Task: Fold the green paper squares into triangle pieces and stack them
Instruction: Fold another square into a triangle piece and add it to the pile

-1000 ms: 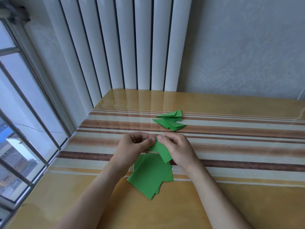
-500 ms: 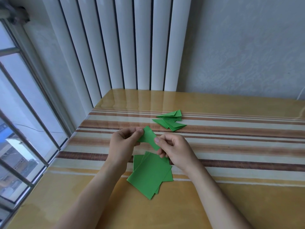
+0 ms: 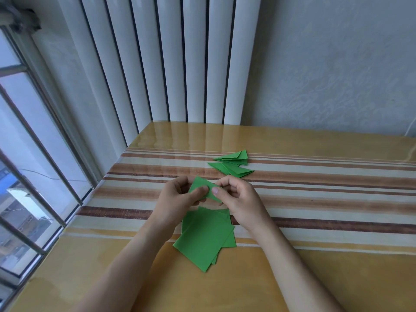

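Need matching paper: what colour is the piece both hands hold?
Green, plain; the folded piece shows best in the head view.

Both hands, left (image 3: pixel 180 197) and right (image 3: pixel 239 200), pinch a green strip (image 3: pixel 203 188) above the squares (image 3: pixel 206 237); folded triangles (image 3: pixel 231 164) lie beyond on the table (image 3: pixel 315 221).

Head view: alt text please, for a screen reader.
Both hands, left and right, pinch a folded green paper above the striped table. Unfolded squares lie below them; finished triangles lie beyond.

Matt green paper squares (image 3: pixel 206 238), glossy striped table cover (image 3: pixel 326 199), smooth white radiator (image 3: pixel 180 64)
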Tool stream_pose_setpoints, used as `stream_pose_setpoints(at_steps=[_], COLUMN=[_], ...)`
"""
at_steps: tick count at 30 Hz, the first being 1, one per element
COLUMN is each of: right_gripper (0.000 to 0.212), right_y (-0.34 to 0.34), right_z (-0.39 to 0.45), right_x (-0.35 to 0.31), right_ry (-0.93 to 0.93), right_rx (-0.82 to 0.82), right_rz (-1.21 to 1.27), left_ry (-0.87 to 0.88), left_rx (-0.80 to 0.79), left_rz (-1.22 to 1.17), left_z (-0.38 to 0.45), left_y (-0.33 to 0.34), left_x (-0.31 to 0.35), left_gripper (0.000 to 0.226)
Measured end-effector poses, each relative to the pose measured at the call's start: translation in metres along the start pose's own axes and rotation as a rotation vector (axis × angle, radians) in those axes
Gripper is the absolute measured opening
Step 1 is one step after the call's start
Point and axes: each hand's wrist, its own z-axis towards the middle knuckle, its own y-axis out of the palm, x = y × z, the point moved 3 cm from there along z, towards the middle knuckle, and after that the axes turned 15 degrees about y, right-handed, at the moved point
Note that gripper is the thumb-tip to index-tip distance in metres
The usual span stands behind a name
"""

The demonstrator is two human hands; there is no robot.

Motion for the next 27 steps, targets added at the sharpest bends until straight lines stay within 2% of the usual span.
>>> stream_pose_setpoints(at_steps=[2,4,8,10,16,19,23,27], right_gripper=[0.004,0.013,0.015,0.007,0.018,0.020,0.013,0.020], right_y=[-0.0022,-0.0045,-0.0079,-0.0083,0.0000,-0.0013,-0.0030,-0.0050], right_z=[0.0004,0.0012,0.0029,0.0018,-0.0018,-0.0018,-0.0003,0.0016], right_x=[0.0001,0.0000,0.0012,0.0031,-0.0001,0.0007,0.0042,0.0053], right_ry=[-0.016,-0.048,-0.016,0.072,0.166,0.188,0.181,0.173], right_rx=[0.035,0.085,0.181,0.146,-0.012,-0.004,0.027,0.087], right_rz=[-0.009,-0.028,0.029,0.147,0.354,0.391,0.364,0.300], left_ry=[0.057,0.139,0.254,0.297,0.442,0.506,0.542,0.457], left_rx=[-0.028,-0.022,0.018,0.020,-0.034,-0.069,-0.098,-0.170], left_rz=[0.038,0.119,0.212,0.262,0.513,0.611,0.699,0.684], left_z=[-0.0002,0.0000,0.0024,0.0033,-0.0009,-0.0023,-0.0020,-0.0024], left_y=[0.0000,-0.0007,-0.0012,-0.0005,0.0030,0.0052,0.0068,0.0084], left_x=[-0.0012,-0.0018,0.0002,0.0010,0.0070,0.0078,0.0059,0.0017], left_gripper=[0.008,0.003,0.012,0.014,0.025,0.026,0.024,0.022])
